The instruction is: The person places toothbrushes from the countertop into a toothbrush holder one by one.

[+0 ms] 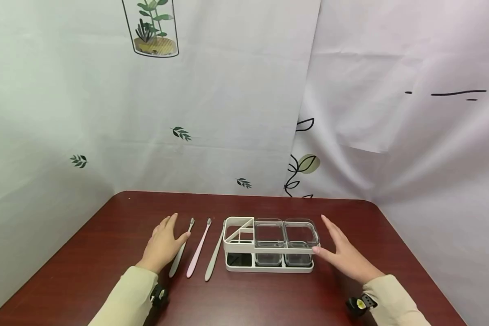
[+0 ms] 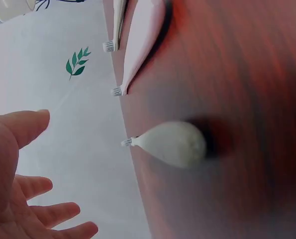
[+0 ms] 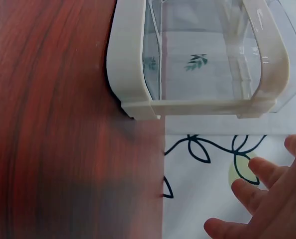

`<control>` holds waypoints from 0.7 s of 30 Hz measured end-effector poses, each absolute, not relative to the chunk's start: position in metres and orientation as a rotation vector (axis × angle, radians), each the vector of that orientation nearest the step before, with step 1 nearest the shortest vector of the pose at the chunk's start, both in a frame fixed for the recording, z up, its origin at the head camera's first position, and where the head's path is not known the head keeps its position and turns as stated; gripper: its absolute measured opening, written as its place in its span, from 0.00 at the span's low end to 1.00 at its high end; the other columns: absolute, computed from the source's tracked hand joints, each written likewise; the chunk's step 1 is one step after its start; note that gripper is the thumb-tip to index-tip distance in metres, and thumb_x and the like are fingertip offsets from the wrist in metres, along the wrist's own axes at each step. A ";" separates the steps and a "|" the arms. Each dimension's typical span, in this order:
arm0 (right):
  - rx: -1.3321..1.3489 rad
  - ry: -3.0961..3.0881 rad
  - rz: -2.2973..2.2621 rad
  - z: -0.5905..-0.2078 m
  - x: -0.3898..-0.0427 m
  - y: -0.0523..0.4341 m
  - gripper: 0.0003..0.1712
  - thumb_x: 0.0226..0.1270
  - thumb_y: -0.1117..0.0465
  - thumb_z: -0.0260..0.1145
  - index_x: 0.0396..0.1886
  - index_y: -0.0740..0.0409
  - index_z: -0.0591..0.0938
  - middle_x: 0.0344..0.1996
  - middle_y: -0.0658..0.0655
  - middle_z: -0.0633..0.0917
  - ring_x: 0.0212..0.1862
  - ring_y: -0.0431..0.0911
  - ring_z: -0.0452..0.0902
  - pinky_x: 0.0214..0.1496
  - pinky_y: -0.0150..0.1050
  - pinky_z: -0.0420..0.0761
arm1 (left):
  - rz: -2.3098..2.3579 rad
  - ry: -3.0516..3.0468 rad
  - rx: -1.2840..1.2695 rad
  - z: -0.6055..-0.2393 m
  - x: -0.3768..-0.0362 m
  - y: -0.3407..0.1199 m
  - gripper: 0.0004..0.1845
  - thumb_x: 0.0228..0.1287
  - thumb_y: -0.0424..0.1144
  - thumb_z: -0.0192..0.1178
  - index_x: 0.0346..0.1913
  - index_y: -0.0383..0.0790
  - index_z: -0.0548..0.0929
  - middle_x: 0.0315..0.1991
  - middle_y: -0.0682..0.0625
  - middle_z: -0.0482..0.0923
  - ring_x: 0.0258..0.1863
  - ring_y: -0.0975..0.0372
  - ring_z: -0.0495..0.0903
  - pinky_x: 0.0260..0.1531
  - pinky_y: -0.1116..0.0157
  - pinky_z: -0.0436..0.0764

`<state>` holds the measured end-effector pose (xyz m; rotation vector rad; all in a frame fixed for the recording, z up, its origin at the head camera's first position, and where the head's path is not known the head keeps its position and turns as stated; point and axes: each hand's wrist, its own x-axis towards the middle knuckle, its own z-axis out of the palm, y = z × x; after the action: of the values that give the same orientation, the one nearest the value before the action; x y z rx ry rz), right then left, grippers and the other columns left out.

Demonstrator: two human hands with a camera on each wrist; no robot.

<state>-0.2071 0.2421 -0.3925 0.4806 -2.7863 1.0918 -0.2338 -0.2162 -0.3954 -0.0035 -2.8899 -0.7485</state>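
Observation:
Three toothbrushes lie side by side on the table, bristle ends away from me: a pale grey one (image 1: pixel 176 263), a pink one (image 1: pixel 196 256) and a grey-green one (image 1: pixel 213 259). My left hand (image 1: pixel 161 244) hovers beside the pale grey one with fingers spread; in the left wrist view that brush's handle (image 2: pixel 175 144) appears apart from the fingers. Right of the brushes stands a white toothbrush holder (image 1: pixel 240 248) carrying two clear cups (image 1: pixel 270 233). By its right end is my right hand (image 1: pixel 346 256), fingers extended and thumb close to the frame; contact cannot be told.
The dark red wooden table (image 1: pixel 265 299) has rounded far corners. Behind it hangs a white curtain (image 1: pixel 236 90) with printed leaves and a plant jar. Beige sleeves (image 1: pixel 126 294) and black wrist cameras (image 1: pixel 159 295) are on both arms.

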 end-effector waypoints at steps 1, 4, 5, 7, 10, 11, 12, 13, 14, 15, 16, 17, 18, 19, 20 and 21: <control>0.489 -2.783 1.104 -0.393 -0.208 0.241 0.52 0.63 0.44 0.66 0.78 0.48 0.46 0.74 0.66 0.52 0.72 0.67 0.46 0.62 0.72 0.56 | -0.776 -2.891 -0.002 -0.396 -0.236 -0.216 0.40 0.67 0.46 0.58 0.73 0.30 0.53 0.69 0.26 0.52 0.67 0.32 0.53 0.59 0.34 0.61; 0.507 -2.773 1.142 -0.396 -0.211 0.239 0.52 0.63 0.44 0.66 0.78 0.50 0.46 0.74 0.65 0.52 0.73 0.66 0.46 0.63 0.71 0.55 | -0.847 -2.887 -0.003 -0.397 -0.241 -0.215 0.39 0.67 0.42 0.59 0.72 0.28 0.54 0.68 0.24 0.54 0.65 0.31 0.57 0.58 0.36 0.64; 0.509 -2.773 1.156 -0.397 -0.212 0.239 0.52 0.63 0.45 0.66 0.78 0.51 0.46 0.74 0.65 0.53 0.73 0.65 0.46 0.63 0.71 0.55 | -0.868 -2.886 -0.001 -0.398 -0.243 -0.214 0.38 0.66 0.40 0.59 0.72 0.28 0.55 0.67 0.24 0.55 0.64 0.31 0.58 0.58 0.37 0.65; 0.519 -2.764 1.186 -0.397 -0.213 0.238 0.52 0.63 0.46 0.66 0.78 0.52 0.47 0.73 0.65 0.54 0.72 0.65 0.47 0.63 0.71 0.56 | -0.896 -2.880 -0.002 -0.399 -0.247 -0.214 0.36 0.65 0.38 0.59 0.71 0.27 0.58 0.65 0.23 0.58 0.63 0.32 0.61 0.57 0.38 0.67; 0.529 -2.753 1.221 -0.398 -0.214 0.237 0.52 0.64 0.48 0.66 0.77 0.51 0.46 0.72 0.65 0.57 0.72 0.64 0.49 0.62 0.71 0.57 | -0.923 -2.865 -0.007 -0.399 -0.252 -0.213 0.32 0.64 0.34 0.60 0.67 0.25 0.63 0.61 0.24 0.65 0.60 0.34 0.67 0.54 0.40 0.71; 0.535 -2.749 1.228 -0.398 -0.214 0.237 0.52 0.64 0.48 0.66 0.77 0.51 0.46 0.72 0.65 0.58 0.72 0.64 0.50 0.62 0.71 0.58 | -0.927 -2.856 -0.008 -0.399 -0.254 -0.213 0.30 0.63 0.33 0.60 0.66 0.24 0.65 0.60 0.25 0.67 0.58 0.35 0.69 0.53 0.42 0.72; 0.540 -2.744 1.234 -0.398 -0.215 0.236 0.51 0.64 0.49 0.67 0.77 0.51 0.47 0.71 0.65 0.59 0.71 0.64 0.50 0.62 0.71 0.58 | -0.930 -2.849 -0.008 -0.399 -0.255 -0.213 0.28 0.62 0.32 0.60 0.64 0.24 0.67 0.58 0.25 0.70 0.56 0.36 0.71 0.51 0.43 0.73; 0.544 -2.739 1.238 -0.398 -0.215 0.236 0.51 0.64 0.49 0.67 0.77 0.51 0.47 0.71 0.65 0.59 0.71 0.64 0.51 0.62 0.71 0.58 | -0.934 -2.843 -0.005 -0.400 -0.257 -0.213 0.27 0.62 0.31 0.61 0.63 0.23 0.69 0.56 0.26 0.72 0.54 0.37 0.73 0.49 0.44 0.75; 0.543 -2.737 1.241 -0.398 -0.215 0.236 0.51 0.63 0.49 0.67 0.77 0.51 0.47 0.71 0.65 0.60 0.71 0.64 0.51 0.62 0.70 0.58 | -0.949 -2.841 -0.001 -0.400 -0.258 -0.213 0.26 0.62 0.30 0.61 0.62 0.23 0.70 0.54 0.26 0.73 0.52 0.37 0.75 0.47 0.45 0.77; 0.546 -2.733 1.243 -0.398 -0.216 0.235 0.51 0.63 0.49 0.67 0.77 0.51 0.48 0.71 0.65 0.60 0.71 0.64 0.52 0.62 0.70 0.58 | -0.960 -2.839 0.003 -0.400 -0.259 -0.214 0.25 0.61 0.30 0.61 0.61 0.23 0.70 0.53 0.27 0.74 0.49 0.38 0.76 0.45 0.47 0.78; 0.543 -2.732 1.245 -0.399 -0.216 0.235 0.51 0.63 0.50 0.67 0.77 0.51 0.48 0.70 0.65 0.61 0.71 0.64 0.52 0.62 0.70 0.59 | -0.973 -2.841 0.012 -0.401 -0.261 -0.214 0.25 0.61 0.29 0.61 0.60 0.23 0.71 0.52 0.27 0.75 0.47 0.39 0.77 0.43 0.48 0.79; 0.542 -2.732 1.250 -0.399 -0.217 0.235 0.50 0.63 0.50 0.67 0.77 0.51 0.49 0.70 0.65 0.61 0.71 0.64 0.52 0.62 0.70 0.59 | -0.986 -2.844 0.023 -0.401 -0.262 -0.214 0.24 0.61 0.29 0.61 0.59 0.23 0.71 0.50 0.27 0.75 0.46 0.40 0.78 0.41 0.49 0.79; 0.539 -2.733 1.254 -0.399 -0.217 0.235 0.50 0.63 0.49 0.67 0.77 0.51 0.49 0.70 0.65 0.61 0.71 0.64 0.53 0.62 0.70 0.59 | -1.000 -2.850 0.034 -0.401 -0.263 -0.214 0.23 0.61 0.29 0.60 0.59 0.23 0.72 0.49 0.28 0.76 0.44 0.41 0.79 0.39 0.50 0.80; 0.539 -2.733 1.257 -0.400 -0.218 0.235 0.50 0.63 0.50 0.67 0.77 0.51 0.49 0.70 0.65 0.61 0.71 0.64 0.53 0.62 0.70 0.59 | -1.013 -2.856 0.045 -0.402 -0.264 -0.213 0.23 0.61 0.28 0.60 0.58 0.23 0.72 0.48 0.29 0.76 0.43 0.42 0.79 0.38 0.51 0.80; 0.539 -2.734 1.261 -0.401 -0.218 0.235 0.50 0.63 0.50 0.67 0.77 0.51 0.49 0.70 0.65 0.61 0.71 0.65 0.53 0.62 0.70 0.58 | -1.025 -2.862 0.056 -0.402 -0.265 -0.213 0.22 0.61 0.28 0.60 0.58 0.23 0.72 0.47 0.30 0.77 0.42 0.43 0.79 0.37 0.51 0.80; 0.540 -2.735 1.265 -0.401 -0.218 0.235 0.50 0.63 0.50 0.67 0.77 0.52 0.50 0.70 0.66 0.61 0.71 0.65 0.53 0.62 0.70 0.59 | -1.031 -2.866 0.064 -0.402 -0.266 -0.213 0.22 0.61 0.28 0.60 0.57 0.23 0.72 0.46 0.30 0.77 0.41 0.44 0.79 0.37 0.52 0.80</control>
<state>-0.2183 0.2351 -0.4013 0.5397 -2.7346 1.2654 -0.2659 -0.2131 -0.4021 0.0644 -2.8663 -1.0306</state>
